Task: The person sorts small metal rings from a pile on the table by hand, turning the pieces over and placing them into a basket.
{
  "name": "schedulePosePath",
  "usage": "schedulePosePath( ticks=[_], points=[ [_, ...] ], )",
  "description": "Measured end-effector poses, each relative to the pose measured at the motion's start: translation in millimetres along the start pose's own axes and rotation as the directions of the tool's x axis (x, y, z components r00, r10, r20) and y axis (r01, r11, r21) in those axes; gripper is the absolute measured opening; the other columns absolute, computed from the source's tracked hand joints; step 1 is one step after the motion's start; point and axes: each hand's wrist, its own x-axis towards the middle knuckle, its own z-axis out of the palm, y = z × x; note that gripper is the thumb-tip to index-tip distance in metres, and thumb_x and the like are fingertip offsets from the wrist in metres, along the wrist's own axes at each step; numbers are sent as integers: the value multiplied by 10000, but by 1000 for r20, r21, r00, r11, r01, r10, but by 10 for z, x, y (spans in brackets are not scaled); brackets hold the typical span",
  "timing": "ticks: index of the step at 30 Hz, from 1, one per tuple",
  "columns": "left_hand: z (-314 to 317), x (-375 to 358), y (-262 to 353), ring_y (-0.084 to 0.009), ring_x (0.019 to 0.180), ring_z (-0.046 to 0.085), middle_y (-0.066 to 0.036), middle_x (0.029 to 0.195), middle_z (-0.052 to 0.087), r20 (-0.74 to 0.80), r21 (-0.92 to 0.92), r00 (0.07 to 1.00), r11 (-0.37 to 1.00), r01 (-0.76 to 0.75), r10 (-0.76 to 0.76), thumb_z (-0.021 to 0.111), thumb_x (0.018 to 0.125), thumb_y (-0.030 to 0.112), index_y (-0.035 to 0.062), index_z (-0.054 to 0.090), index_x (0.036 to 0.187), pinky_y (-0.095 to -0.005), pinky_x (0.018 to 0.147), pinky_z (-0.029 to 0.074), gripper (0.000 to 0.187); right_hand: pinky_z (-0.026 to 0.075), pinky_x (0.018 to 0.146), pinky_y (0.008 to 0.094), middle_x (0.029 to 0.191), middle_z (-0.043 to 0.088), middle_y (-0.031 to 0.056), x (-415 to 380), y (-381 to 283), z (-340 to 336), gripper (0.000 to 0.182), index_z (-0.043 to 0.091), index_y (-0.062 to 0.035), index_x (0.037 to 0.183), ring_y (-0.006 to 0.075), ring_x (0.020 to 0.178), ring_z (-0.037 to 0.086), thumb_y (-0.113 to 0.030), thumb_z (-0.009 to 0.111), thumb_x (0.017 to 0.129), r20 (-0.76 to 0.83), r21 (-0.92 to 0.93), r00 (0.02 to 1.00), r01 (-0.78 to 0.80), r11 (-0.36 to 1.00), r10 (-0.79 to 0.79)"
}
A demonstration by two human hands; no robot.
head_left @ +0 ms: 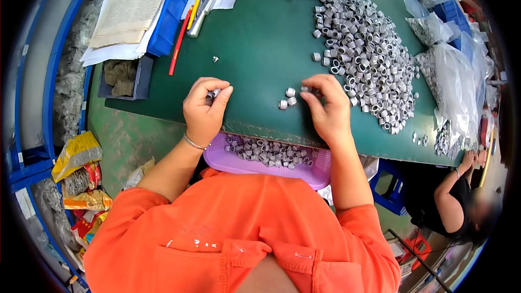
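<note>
My left hand is closed around a few small metal rings above the front of the green table. My right hand pinches one metal ring between thumb and forefinger. Just left of it, several loose rings rest on the table. A large pile of grey metal rings spreads behind and to the right of my right hand. Below the table's front edge, a pink basket holds more rings, between my forearms.
A blue tray with papers, a red pen and a grey box lie at the left. Plastic bags of parts line the right side. Another person sits at the lower right. Blue shelving stands far left.
</note>
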Motion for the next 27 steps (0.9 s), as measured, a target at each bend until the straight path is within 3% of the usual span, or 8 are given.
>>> schedulePosePath(
  ticks=[3, 6, 13, 17, 20, 23, 25, 27],
  points=[
    [14, 9, -11, -126, 710, 564, -65, 843, 593, 11, -22, 1000, 1000, -2, 3, 672, 787, -15, -6, 612, 837, -228, 618, 457, 78, 527, 767, 259, 986, 633, 120, -82, -25, -80, 201, 606, 34, 999, 181, 868, 643, 84, 604, 805, 158, 566, 936, -347, 748, 315],
    [11, 23, -5, -130, 709, 565, -68, 836, 595, 17, 26, 1000, 999, -20, 19, 674, 783, -19, -5, 611, 835, -228, 620, 456, 83, 546, 805, 278, 1019, 634, 175, -129, -25, -146, 202, 578, 73, 1036, 223, 915, 655, 88, 566, 835, 278, 777, 909, -404, 484, 312],
    [-6, -4, -33, -86, 748, 533, -45, 885, 579, 40, 11, 999, 1000, -19, 19, 651, 812, -23, -11, 594, 872, -191, 643, 435, 84, 566, 799, 312, 1046, 625, 213, -199, -43, -223, 200, 558, 86, 1055, 268, 954, 649, 47, 553, 859, 403, 851, 879, -462, 250, 254],
    [6, 16, -22, -127, 710, 567, -67, 836, 597, 8, 20, 1000, 999, -27, 26, 676, 782, -18, -7, 609, 830, -225, 615, 457, 83, 565, 788, 300, 1036, 621, 191, -259, -65, -238, 190, 570, 67, 1024, 256, 951, 650, 81, 569, 834, 406, 844, 876, -469, 260, 261],
    [4, 17, -12, -126, 710, 567, -66, 836, 598, 10, 25, 1000, 1000, -9, 9, 678, 782, -15, -7, 610, 828, -222, 616, 457, 83, 537, 768, 262, 966, 592, 125, -324, -82, -214, 222, 597, 29, 907, 189, 861, 644, 154, 646, 730, 296, 776, 950, -298, 557, 96],
    [7, 17, -30, -125, 705, 567, -65, 834, 600, 7, 5, 1000, 1000, -21, 21, 680, 780, -13, -6, 611, 827, -221, 610, 455, 84, 463, 632, 258, 928, 595, 59, -280, -164, -336, 245, 643, -31, 894, 152, 794, 583, 72, 716, 684, 475, 296, 875, -58, 953, -94],
    [6, 20, -28, -124, 702, 567, -64, 832, 600, 9, 10, 1000, 1000, -23, 23, 680, 779, -14, -5, 611, 826, -221, 607, 455, 84, 442, 632, 310, 881, 580, 41, -258, -212, -231, 258, 651, -61, 924, 191, 796, 560, 38, 705, 692, 435, 230, 896, -10, 973, -93],
    [17, 26, -23, -124, 698, 567, -64, 831, 600, 10, 13, 1000, 1000, -27, 27, 680, 778, -15, -4, 611, 825, -222, 603, 454, 84, 424, 662, 349, 839, 557, 48, -171, -147, -54, 224, 647, -69, 914, 231, 767, 538, 14, 687, 709, 183, -142, 956, 257, 956, -230]
  ],
)
